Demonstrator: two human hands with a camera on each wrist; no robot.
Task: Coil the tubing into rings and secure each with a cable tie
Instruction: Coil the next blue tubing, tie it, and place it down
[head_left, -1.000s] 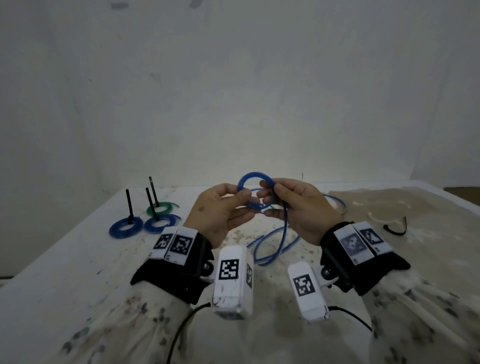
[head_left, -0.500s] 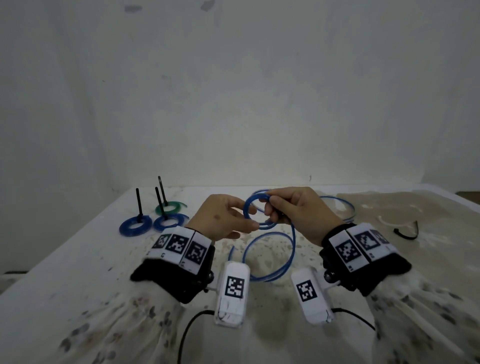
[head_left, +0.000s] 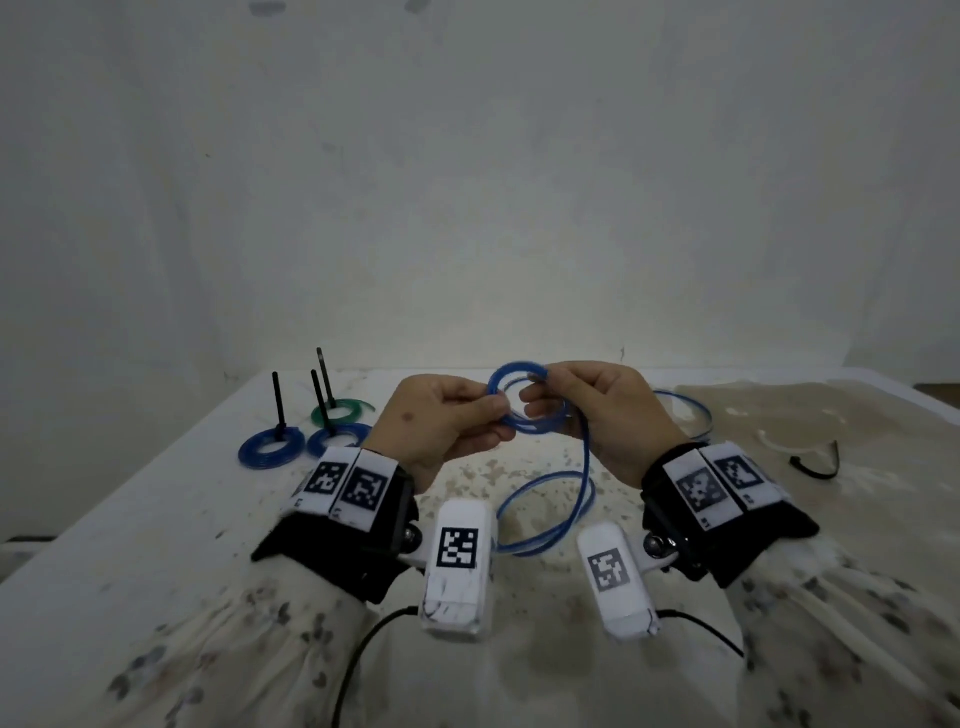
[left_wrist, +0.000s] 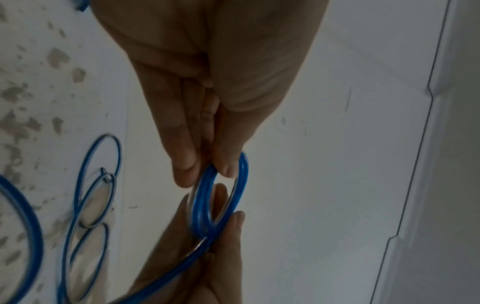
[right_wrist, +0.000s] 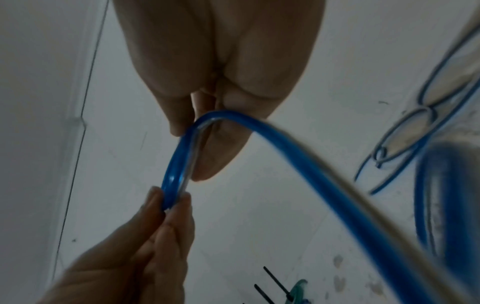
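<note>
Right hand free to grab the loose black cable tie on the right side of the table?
Probably not yet: the right hand pinches the blue tubing coil with the left hand. The black cable tie lies unobstructed nearby.

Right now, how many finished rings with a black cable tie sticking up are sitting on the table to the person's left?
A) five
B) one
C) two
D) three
D: the head view shows three tied rings there, two blue ones and a green ring behind them, each with a black tie standing upright, while both hands pinch the blue coil that is not yet tied.
</note>
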